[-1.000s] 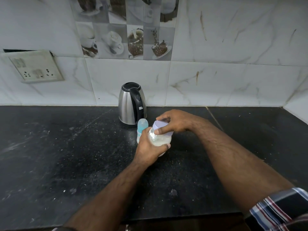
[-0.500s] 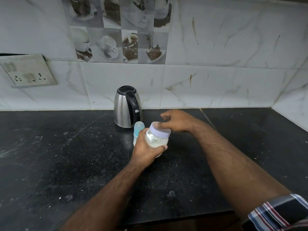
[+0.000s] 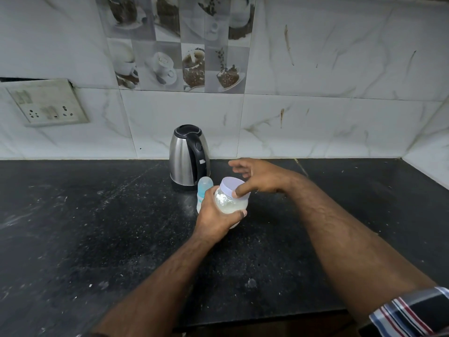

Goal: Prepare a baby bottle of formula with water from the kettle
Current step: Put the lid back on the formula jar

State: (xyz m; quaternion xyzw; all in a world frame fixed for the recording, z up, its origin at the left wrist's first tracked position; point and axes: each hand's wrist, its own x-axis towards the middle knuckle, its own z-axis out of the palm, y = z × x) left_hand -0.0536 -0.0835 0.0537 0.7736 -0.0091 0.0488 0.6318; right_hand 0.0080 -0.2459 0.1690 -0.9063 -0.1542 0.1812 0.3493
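The left hand grips a clear plastic jar round its body, fingers and thumb curled about it, holding it tilted slightly to the right just above the black desk. The jar contains white powder, which lies in its lower part and clings to the inner wall. A pale lilac lid sits on the jar's mouth. The right hand is above and to the right of the jar with fingers spread and relaxed; its thumb tip touches the lid's rim, while the other fingers grasp nothing. A baby bottle with a translucent blue cap stands upright on the desk directly behind the left hand, partly hidden by it, and just in front of the kettle. The kettle, stainless steel with black lid and handle, stands near the tiled wall. A socket plate is fixed to the wall at the left. A striped sleeve shows at the lower right corner.
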